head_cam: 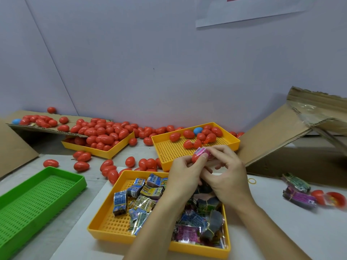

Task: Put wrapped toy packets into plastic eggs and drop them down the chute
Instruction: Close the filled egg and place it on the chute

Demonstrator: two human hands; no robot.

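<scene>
My left hand (185,170) grips a red plastic egg half (195,158) with thumb and fingers. My right hand (228,171) pinches a pink wrapped packet (201,152) that sits in the mouth of that egg half. Both hands hover above the near yellow tray (105,220), which holds several wrapped toy packets (150,192). The far yellow tray (169,151) behind my hands holds several red eggs (206,135) and one blue egg (197,130). The cardboard chute (277,132) rises at the right.
A third yellow tray (105,154) heaped with red eggs (101,134) sits at the back left under a cardboard flap. Loose red eggs (110,168) lie across the table. A green tray (37,196) sits near left. Packets (298,196) and an open egg (336,199) lie at right.
</scene>
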